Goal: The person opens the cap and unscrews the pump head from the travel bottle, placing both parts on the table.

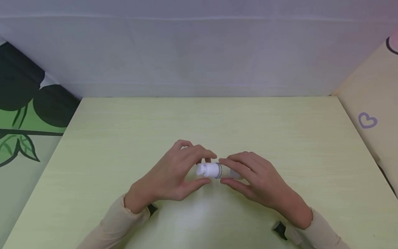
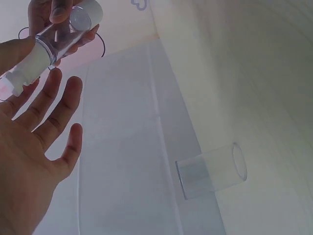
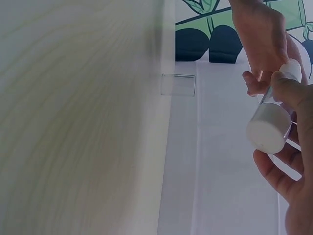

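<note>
A small clear pump bottle [image 1: 214,170] with a white top and a white base lies sideways between the two hands in the head view. My right hand [image 1: 259,178] holds its clear body between thumb and fingers. Around the white top, my left hand [image 1: 177,173] has its thumb and fingers spread, with gaps to the bottle in the head view. From the left wrist, the white pump top [image 2: 29,71] points toward the left palm. The round white base [image 3: 269,128] faces the camera in the right wrist view.
A clear, cup-like cylinder [image 2: 210,169] stands on the pale wood-look table [image 1: 124,131] in both wrist views. Behind the table hangs a grey-white cloth [image 1: 199,55]. Printed side panels stand at left and right, the right one with a purple heart [image 1: 367,120].
</note>
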Tool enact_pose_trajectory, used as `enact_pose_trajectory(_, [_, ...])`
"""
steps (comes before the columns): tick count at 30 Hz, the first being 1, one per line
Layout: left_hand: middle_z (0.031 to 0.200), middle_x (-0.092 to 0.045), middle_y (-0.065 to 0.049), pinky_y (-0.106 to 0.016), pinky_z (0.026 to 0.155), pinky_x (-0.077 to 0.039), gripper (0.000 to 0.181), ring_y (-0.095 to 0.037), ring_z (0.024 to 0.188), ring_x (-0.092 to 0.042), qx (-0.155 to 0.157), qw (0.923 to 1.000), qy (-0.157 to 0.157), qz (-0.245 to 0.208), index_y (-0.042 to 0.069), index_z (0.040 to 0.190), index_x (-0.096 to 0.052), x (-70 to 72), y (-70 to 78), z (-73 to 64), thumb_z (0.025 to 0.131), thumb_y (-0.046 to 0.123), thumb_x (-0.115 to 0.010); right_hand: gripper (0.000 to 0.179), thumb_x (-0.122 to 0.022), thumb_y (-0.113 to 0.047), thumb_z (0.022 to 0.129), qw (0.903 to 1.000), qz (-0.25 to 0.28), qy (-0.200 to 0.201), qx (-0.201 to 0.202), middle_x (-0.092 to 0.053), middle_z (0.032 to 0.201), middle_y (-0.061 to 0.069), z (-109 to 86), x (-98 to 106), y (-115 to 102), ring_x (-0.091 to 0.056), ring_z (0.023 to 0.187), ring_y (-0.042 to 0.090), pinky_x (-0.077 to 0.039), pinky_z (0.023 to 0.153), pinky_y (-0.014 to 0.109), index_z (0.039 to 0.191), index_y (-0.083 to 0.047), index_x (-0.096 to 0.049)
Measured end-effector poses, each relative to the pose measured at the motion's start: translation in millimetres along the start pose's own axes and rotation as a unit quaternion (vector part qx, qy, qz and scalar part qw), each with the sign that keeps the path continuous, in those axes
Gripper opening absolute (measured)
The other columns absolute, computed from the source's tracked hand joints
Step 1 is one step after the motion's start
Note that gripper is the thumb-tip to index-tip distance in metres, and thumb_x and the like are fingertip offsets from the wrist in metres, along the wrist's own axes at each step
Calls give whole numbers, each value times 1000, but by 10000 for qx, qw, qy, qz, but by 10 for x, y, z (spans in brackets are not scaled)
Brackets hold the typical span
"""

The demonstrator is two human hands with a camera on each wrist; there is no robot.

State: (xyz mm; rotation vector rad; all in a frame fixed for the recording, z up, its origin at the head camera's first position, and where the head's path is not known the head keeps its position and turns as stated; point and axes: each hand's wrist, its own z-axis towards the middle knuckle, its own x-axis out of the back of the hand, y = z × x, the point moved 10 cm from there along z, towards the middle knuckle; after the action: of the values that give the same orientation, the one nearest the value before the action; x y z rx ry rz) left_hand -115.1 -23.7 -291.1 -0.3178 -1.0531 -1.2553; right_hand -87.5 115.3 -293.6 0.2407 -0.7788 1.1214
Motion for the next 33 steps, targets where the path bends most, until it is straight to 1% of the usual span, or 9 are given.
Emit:
enact_pose_trajectory(3, [111, -69, 6, -43, 95, -48, 39, -5, 93, -67, -126, 9998, -18, -148, 12, 123, -63, -13, 27, -4, 87, 19, -79, 40, -66, -40, 103, 10000, 8, 4, -6, -73, 104, 3, -3, 1, 4, -70, 87, 16, -59, 74, 29, 123, -6, -74])
enact_pose_trajectory(7, [107, -71, 7, -42, 96, -47, 31, -4, 93, -67, -190, 9998, 46, -94, 14, 118, -66, -4, 33, -10, 89, 17, -77, 40, -67, -40, 103, 10000, 24, -9, -9, -73, 104, 3, -5, 0, 6, -70, 86, 16, -58, 73, 28, 122, -6, -74])
enact_pose_trajectory(16, [95, -70, 10, -42, 97, -46, 33, -4, 83, -66, -98, 9998, 164, 26, 15, 105, -67, 24, -8, -24, 85, 34, -86, 38, -67, -38, 102, 9999, 105, 37, 46, -73, 103, 3, 5, 6, -20, -69, 85, 15, -57, 72, 27, 121, -5, -74])
enact_pose_trajectory(20, [90, -68, 9, -43, 97, -47, 38, -7, 80, -65, -38, 9997, 230, 96, 16, 97, -65, 34, -24, -31, 84, 43, -87, 38, -67, -37, 102, 9999, 113, 63, 108, -72, 103, 3, 13, 8, -43, -69, 84, 15, -57, 72, 26, 121, -5, -74])
enact_pose_trajectory(23, [90, -68, 9, -43, 97, -47, 43, -9, 81, -65, 1, 9995, 261, 176, 16, 95, -64, 39, -26, -29, 83, 50, -86, 38, -67, -37, 103, 9998, 107, 74, 129, -72, 102, 4, 17, 11, -55, -68, 83, 15, -57, 72, 26, 121, -5, -74])
enact_pose_trajectory(26, [94, -69, 8, -44, 98, -46, 48, -9, 85, -66, 57, 9994, 243, 246, 16, 97, -64, 36, -35, -28, 82, 58, -83, 38, -67, -38, 102, 9999, 118, 52, 95, -72, 103, 3, 16, 8, -51, -68, 83, 15, -57, 72, 26, 121, -5, -74])
enact_pose_trajectory(29, [103, -70, 7, -44, 99, -45, 54, -10, 88, -65, 110, 9997, 177, 142, 14, 108, -66, 28, -41, -25, 81, 59, -83, 39, -67, -39, 103, 9999, 106, 5, 22, -73, 103, 3, 9, 3, -33, -69, 84, 15, -57, 72, 26, 122, -6, -74])
enact_pose_trajectory(31, [113, -70, 5, -42, 98, -45, 56, -9, 92, -64, 103, 9999, 103, -60, 12, 118, -65, 16, -34, -24, 83, 52, -84, 39, -67, -39, 103, 10000, 98, -5, 0, -73, 103, 3, 2, 4, -23, -69, 84, 15, -57, 72, 27, 122, -6, -74])
enact_pose_trajectory(33, [119, -68, 3, -40, 98, -44, 54, -11, 97, -64, 18, 9995, 47, -318, 10, 125, -63, 9, -6, -20, 87, 43, -84, 39, -67, -39, 102, 10000, 91, 7, 1, -73, 103, 3, -2, 9, -14, -70, 84, 15, -58, 72, 27, 122, -6, -74])
